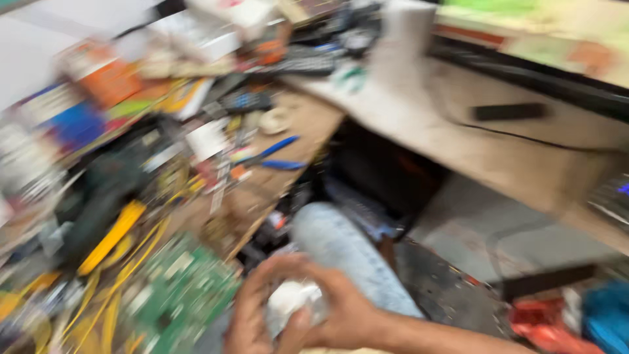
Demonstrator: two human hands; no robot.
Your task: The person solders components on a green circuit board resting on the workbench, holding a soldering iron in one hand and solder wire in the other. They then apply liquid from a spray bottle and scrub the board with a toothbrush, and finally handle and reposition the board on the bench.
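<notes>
The picture is smeared by motion. Low in the middle, both my hands wrap around a small whitish object (291,303); its kind is too blurred to tell. My left hand (252,314) cups its left side and my right hand (347,314) covers its right side, with my forearm running off to the lower right. They hover above my knee in light blue jeans (341,252), just off the edge of a cluttered wooden workbench (308,124).
A green circuit board (180,292) and yellow wires (114,282) lie at the lower left. Blue-handled pliers (278,154), remote controls (298,64) and coloured boxes crowd the bench. A pale counter (458,131) with a dark remote (508,111) runs right. Red and blue items (570,321) lie on the floor.
</notes>
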